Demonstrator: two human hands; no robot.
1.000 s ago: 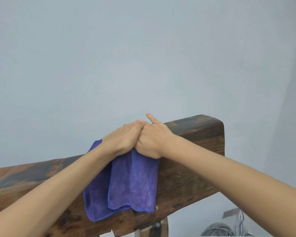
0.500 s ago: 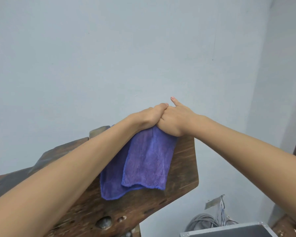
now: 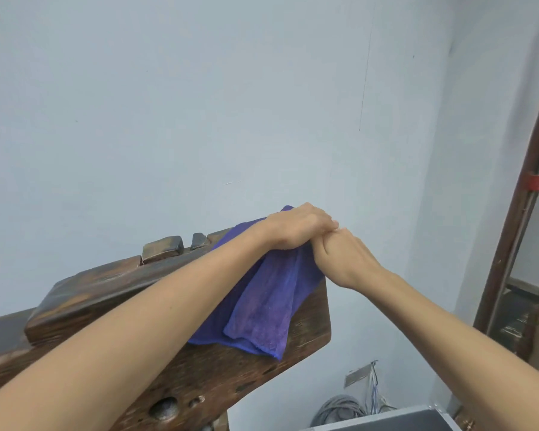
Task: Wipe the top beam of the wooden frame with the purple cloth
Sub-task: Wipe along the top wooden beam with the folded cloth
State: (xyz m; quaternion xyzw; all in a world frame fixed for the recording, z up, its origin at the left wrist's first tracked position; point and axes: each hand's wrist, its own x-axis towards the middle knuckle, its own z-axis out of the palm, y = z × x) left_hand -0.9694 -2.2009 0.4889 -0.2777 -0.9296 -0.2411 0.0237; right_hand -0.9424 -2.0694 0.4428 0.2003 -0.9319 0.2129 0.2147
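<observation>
Purple cloth point(image 3: 271, 303): centre frame, draped over the right end of the top beam point(image 3: 112, 287), its folded layers hanging down the near face, lower hem short of the beam's bottom edge.
Left hand point(image 3: 296, 227): on the cloth at the beam's crest, fingers curled over it; grip clamped on the cloth.
Right hand point(image 3: 343, 259): just beside the left, touching it at the beam's end corner; whether its fingers hold cloth cannot be told.
Beam: two raised wooden blocks point(image 3: 162, 248) left of the cloth; bare wood runs toward lower left.
Open room: pale wall point(image 3: 199, 104) behind, a gap right of the beam end, cables point(image 3: 339, 409) at lower right.
</observation>
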